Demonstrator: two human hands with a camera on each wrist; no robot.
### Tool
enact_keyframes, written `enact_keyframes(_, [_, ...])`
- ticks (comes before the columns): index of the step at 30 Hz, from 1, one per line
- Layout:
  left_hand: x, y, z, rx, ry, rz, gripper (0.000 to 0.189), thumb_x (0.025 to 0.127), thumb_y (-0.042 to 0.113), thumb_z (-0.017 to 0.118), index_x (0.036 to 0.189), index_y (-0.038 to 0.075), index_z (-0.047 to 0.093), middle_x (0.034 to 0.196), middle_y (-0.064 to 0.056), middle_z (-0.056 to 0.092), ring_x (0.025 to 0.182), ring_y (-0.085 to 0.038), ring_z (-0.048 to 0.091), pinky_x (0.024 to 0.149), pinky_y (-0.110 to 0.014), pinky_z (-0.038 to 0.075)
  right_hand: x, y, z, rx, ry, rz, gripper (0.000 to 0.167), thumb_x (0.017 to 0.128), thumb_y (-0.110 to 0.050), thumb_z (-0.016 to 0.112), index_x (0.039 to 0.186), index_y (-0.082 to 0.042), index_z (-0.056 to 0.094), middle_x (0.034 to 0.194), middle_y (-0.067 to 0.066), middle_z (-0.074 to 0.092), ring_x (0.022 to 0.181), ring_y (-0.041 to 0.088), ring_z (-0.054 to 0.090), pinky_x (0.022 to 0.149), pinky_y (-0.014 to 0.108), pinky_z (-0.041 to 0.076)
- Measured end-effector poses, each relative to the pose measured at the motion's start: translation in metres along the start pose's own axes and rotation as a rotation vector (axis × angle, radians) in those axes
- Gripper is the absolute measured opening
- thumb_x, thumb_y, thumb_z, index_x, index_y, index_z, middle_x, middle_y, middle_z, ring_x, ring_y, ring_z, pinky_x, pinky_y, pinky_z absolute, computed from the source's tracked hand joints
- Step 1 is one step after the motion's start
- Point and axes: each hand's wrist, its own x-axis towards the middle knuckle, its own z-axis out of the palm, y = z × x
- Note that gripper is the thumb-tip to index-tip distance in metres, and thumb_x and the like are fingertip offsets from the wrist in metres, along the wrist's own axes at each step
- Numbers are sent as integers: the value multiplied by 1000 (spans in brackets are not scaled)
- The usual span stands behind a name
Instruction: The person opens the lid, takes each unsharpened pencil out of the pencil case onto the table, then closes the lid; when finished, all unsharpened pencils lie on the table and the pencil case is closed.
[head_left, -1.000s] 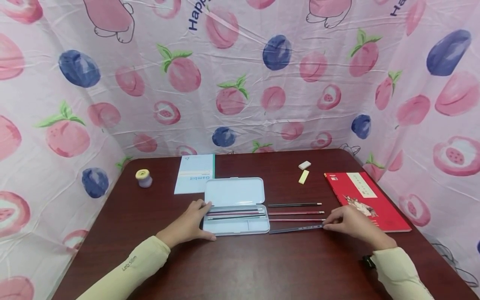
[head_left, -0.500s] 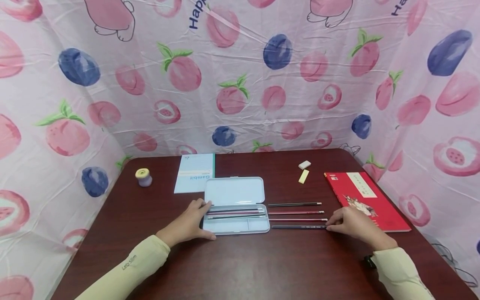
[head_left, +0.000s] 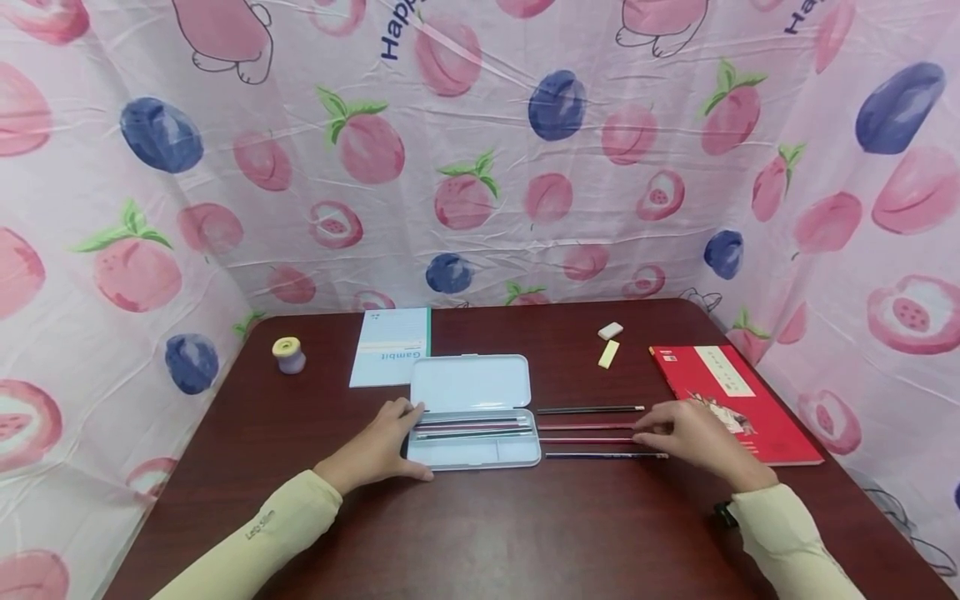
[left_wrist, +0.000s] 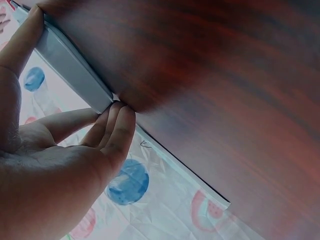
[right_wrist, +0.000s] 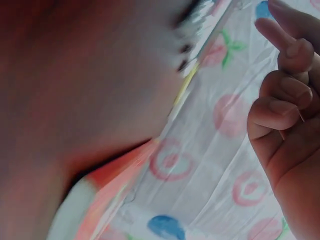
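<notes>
An open white pencil case lies on the table, its lid folded back; several pencils lie inside. My left hand grips the case's left end, thumb at the front corner and fingers at the back; the left wrist view shows them on the case's side. To its right lie a dark pencil, two red pencils and a dark blue pencil, roughly parallel. My right hand is over the red pencils' right ends, hiding them, thumb and forefinger apart. In the right wrist view the hand shows nothing held.
A red book lies right of the pencils, under the right hand's far side. Behind are a white eraser and a yellow strip. A Gambit notebook touches the lid area; a yellow-topped spool stands far left.
My right hand straightened the dark blue pencil level with the others, let it go, and moved up and left to the red pencils' ends. The left hand stayed on the case.
</notes>
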Motion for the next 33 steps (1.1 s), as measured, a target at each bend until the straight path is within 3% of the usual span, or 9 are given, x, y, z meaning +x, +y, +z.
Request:
enact_keyframes(8, [0, 1, -1, 7, -1, -12, 114, 73, 48, 98, 162, 3, 42, 145, -14, 53, 124, -24, 46, 106, -41, 53, 35, -34, 10, -11, 56, -99, 20, 86, -19, 90, 105, -17, 87, 96, -6, 82, 82, 9, 71, 75, 29, 60])
enact_keyframes(18, [1, 4, 0, 12, 3, -16, 114, 72, 49, 98, 161, 2, 44, 144, -15, 54, 124, -24, 47, 106, -41, 53, 75, -78, 40, -2, -44, -227, 20, 90, -21, 88, 110, -21, 86, 102, -8, 82, 89, 5, 74, 83, 33, 63])
enact_keyframes(24, [-1, 5, -1, 11, 2, -20, 114, 72, 47, 99, 161, 1, 44, 141, -15, 55, 123, -25, 47, 105, -41, 53, 89, -92, 60, -37, -39, -276, 14, 90, -18, 86, 104, -16, 87, 98, -3, 83, 83, 4, 71, 77, 29, 61])
enact_keyframes(33, [1, 4, 1, 14, 5, -18, 114, 72, 48, 98, 161, 2, 44, 142, -15, 54, 123, -25, 47, 104, -41, 53, 99, -97, 71, -41, -74, -231, 15, 89, -18, 88, 103, -14, 87, 76, -9, 74, 62, 1, 48, 62, 21, 46])
